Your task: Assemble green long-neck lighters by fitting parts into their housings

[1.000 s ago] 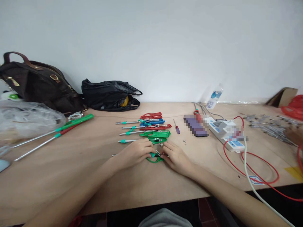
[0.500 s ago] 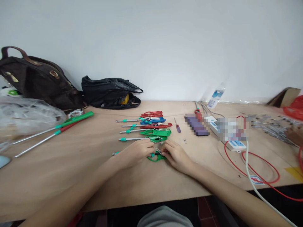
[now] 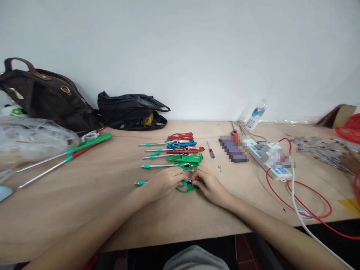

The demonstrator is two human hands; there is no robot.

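A long-nosed lighter with an opened green handle [image 3: 186,189] lies closest to me. Over its left part curls my left hand [image 3: 166,180], closed on it and hiding most of its tube, whose metal tip [image 3: 138,183] sticks out. At the handle's right part, my right hand [image 3: 210,184] is closed in a pinch, its fingertips by thin white wires [image 3: 189,179]. What exactly sits between those fingertips is too small to make out. Just beyond lie further opened lighters in a row: green [image 3: 184,158], red [image 3: 185,150], blue [image 3: 184,143], plus a red handle part [image 3: 181,136] at the back.
A small screwdriver [image 3: 210,150] and tiny screws [image 3: 219,167] lie right of the row. Farther right are a purple case [image 3: 233,148], a power strip [image 3: 278,174] with cables, a bottle [image 3: 255,115] and metal parts [image 3: 317,152]. Left are two long-handled lighters [image 3: 67,153] and bags [image 3: 129,112].
My left hand has shifted slightly to the right over the green lighter, showing more of its tip. My right hand stays in nearly the same place.
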